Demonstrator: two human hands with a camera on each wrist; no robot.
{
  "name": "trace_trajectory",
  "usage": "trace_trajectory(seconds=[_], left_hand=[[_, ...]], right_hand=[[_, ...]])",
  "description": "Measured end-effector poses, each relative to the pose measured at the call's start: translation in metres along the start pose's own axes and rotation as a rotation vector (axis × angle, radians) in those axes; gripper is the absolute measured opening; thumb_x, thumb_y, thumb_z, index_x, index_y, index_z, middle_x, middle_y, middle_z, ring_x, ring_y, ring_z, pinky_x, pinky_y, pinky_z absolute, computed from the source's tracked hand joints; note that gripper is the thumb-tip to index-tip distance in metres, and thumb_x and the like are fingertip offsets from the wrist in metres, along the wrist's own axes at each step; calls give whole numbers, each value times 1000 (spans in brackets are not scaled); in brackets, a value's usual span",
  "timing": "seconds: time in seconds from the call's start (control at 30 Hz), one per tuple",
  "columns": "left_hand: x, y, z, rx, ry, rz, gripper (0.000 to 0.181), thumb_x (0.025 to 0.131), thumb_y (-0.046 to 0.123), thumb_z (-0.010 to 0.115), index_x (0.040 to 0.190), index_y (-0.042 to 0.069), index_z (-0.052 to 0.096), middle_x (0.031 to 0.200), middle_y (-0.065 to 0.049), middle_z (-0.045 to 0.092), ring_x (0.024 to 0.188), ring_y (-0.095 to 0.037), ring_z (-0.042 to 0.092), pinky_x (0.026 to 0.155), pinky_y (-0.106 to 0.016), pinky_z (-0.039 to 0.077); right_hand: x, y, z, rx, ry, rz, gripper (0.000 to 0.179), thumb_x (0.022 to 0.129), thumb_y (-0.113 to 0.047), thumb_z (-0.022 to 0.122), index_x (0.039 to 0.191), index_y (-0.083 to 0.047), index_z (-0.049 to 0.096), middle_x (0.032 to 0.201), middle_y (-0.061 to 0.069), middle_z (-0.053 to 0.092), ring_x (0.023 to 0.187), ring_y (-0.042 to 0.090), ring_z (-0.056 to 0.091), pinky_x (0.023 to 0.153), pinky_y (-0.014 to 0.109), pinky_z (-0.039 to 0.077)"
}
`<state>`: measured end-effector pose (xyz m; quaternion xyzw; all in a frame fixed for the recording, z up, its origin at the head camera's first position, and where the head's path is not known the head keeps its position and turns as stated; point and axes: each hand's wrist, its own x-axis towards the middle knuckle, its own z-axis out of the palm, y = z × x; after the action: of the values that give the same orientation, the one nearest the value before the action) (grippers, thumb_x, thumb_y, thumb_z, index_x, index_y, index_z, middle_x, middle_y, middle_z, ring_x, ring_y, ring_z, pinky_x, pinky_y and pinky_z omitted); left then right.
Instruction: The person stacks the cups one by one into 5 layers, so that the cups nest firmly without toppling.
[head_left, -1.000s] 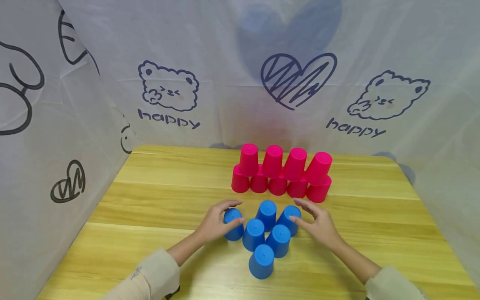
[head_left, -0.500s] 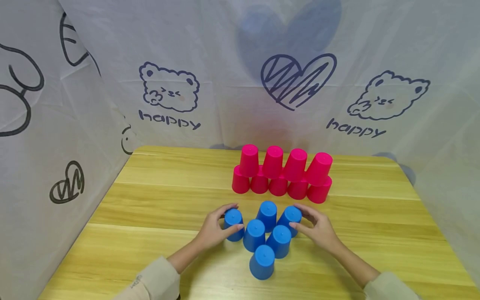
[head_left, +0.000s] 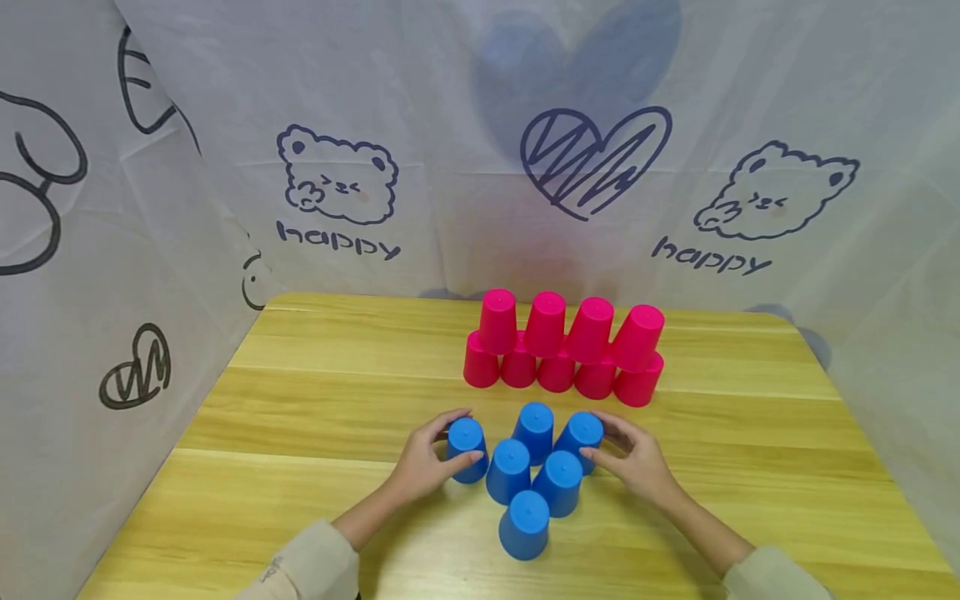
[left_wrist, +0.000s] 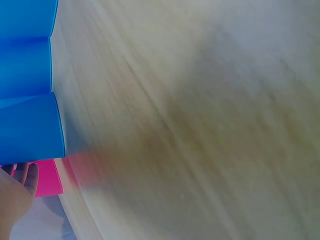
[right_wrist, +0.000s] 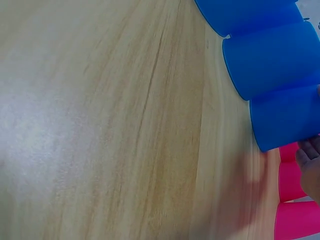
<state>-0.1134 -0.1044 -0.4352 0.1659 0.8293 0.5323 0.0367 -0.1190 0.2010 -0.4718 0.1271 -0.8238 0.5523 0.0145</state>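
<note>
Several blue cups stand upside down on the table, grouped in a triangle with its point towards me. The left hand (head_left: 427, 461) grips the leftmost blue cup (head_left: 466, 442), thumb across its near side and fingers behind it. On the other side, the right hand (head_left: 640, 463) holds the back right blue cup (head_left: 582, 435) between thumb and fingers. Between them stand the back middle cup (head_left: 534, 432) and two further blue cups, with the front cup (head_left: 524, 527) nearest me. In the right wrist view, fingertips (right_wrist: 303, 155) lie against the held cup's side.
Behind the blue group, upside-down pink cups form two tiers: a bottom row (head_left: 557, 372) with an upper row (head_left: 545, 325) on it. The wooden table (head_left: 322, 367) ends at a white cloth (head_left: 450, 100) with drawings at the back and sides.
Both hands have closed in on the outer blue cups, thumbs and fingers coming against their sides. The cups themselves have stayed in place.
</note>
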Motion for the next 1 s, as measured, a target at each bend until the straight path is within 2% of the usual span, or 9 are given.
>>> trace_trajectory(seconds=[0.1, 0.3, 0.37, 0.73, 0.83, 1.0], left_hand=[[0, -8, 1, -5, 11, 6, 51, 79, 6, 71, 125, -4, 51, 118, -20, 61, 107, -34, 59, 91, -49, 49], [2, -42, 6, -4, 29, 24, 53, 79, 14, 73, 126, 1, 53, 119, -14, 62, 109, -30, 59, 92, -44, 50], [1, -48, 6, -5, 29, 26, 53, 79, 18, 74, 125, 4, 53, 119, -11, 63, 109, -27, 60, 92, -42, 50], [-2, -51, 5, -4, 25, 35, 51, 80, 20, 73, 124, 4, 54, 118, -12, 63, 108, -30, 60, 91, -44, 51], [-1, -50, 4, -5, 19, 23, 51, 80, 20, 73, 124, 4, 54, 118, -13, 62, 109, -31, 59, 91, -45, 50], [3, -47, 1, -6, 28, -16, 50, 79, 18, 73, 124, 6, 54, 120, -10, 62, 110, -29, 59, 93, -44, 49]], right_hand=[[0, 1, 1, -1, 7, 2, 49, 80, -6, 70, 124, 6, 52, 116, 23, 61, 99, -13, 53, 91, 48, 47], [0, 2, 1, 13, -1, 21, 49, 81, -7, 69, 125, 5, 51, 117, 22, 60, 99, -14, 52, 93, 49, 45], [1, 2, 1, 9, -2, 23, 49, 81, -7, 69, 125, 4, 51, 117, 21, 60, 99, -14, 52, 93, 49, 46], [0, -1, -1, -34, 25, -15, 46, 79, -7, 71, 121, 4, 55, 111, 19, 63, 98, -6, 57, 89, 43, 50], [1, -3, -3, -36, 32, 0, 46, 79, -7, 71, 121, 4, 55, 112, 19, 63, 99, -3, 58, 90, 44, 49], [3, -6, -7, -31, 14, 59, 47, 81, -10, 70, 124, 2, 53, 118, 19, 61, 106, 18, 61, 94, 47, 46]])
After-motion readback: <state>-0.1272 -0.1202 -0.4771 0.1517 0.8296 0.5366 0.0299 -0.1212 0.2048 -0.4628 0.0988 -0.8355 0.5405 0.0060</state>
